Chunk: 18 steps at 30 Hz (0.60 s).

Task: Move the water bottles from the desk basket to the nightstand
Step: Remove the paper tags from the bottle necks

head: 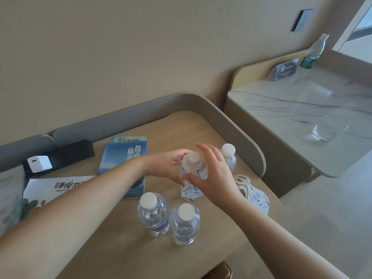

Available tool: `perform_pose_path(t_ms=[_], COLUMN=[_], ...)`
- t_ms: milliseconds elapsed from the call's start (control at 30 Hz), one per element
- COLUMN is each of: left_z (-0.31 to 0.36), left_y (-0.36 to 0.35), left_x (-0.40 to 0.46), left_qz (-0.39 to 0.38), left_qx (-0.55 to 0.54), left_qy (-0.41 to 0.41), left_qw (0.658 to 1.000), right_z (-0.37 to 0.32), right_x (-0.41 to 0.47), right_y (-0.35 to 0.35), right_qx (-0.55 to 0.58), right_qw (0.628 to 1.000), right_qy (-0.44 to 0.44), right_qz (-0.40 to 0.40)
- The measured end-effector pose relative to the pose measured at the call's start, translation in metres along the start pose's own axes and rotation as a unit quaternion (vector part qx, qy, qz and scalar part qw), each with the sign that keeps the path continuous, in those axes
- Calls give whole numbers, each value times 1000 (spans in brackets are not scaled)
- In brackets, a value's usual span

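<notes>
Several clear water bottles with white caps stand on a wooden tabletop [124, 244] with a raised grey rim. Two stand nearest me, the left front bottle [153, 213] and the right front bottle [185, 224]. Another bottle [229, 157] stands at the back right near the rim. Between them is the middle bottle [194, 165]. My left hand [167, 165] curls its fingers around this bottle's left side. My right hand [214, 174] is against its right side, thumb on the shoulder and fingers straight and spread past the cap. No basket is in view.
Blue travel booklets [122, 158], a white map leaflet [50, 188], a white charger [39, 164] on a black box, and a white paper tag [258, 198] lie on the tabletop. To the right is a marble-topped counter [291, 103] with a green-tinted bottle [314, 52], a sign holder and a glass [322, 133].
</notes>
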<state>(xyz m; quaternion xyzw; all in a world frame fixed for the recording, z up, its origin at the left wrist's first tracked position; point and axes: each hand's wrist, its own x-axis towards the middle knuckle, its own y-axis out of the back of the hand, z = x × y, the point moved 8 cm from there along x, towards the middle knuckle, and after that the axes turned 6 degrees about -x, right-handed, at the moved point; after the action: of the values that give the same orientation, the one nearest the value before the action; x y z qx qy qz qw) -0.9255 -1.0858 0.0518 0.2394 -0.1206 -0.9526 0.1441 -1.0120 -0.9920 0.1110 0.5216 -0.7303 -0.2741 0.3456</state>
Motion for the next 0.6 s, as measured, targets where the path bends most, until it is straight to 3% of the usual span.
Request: perform_pose_path(t_ms=[233, 600], left_z=[-11, -37], left_y=[-3, 23], left_x=[4, -31], left_qz=[55, 143], left_qx=[-92, -100], left_qy=[-52, -62], left_qw=[993, 983], right_z=[6, -17], right_x=[7, 26], right_y=[-22, -48], right_qx=[23, 51], right_qw=[1000, 998], right_qy=[-10, 25], right_qz=[4, -15])
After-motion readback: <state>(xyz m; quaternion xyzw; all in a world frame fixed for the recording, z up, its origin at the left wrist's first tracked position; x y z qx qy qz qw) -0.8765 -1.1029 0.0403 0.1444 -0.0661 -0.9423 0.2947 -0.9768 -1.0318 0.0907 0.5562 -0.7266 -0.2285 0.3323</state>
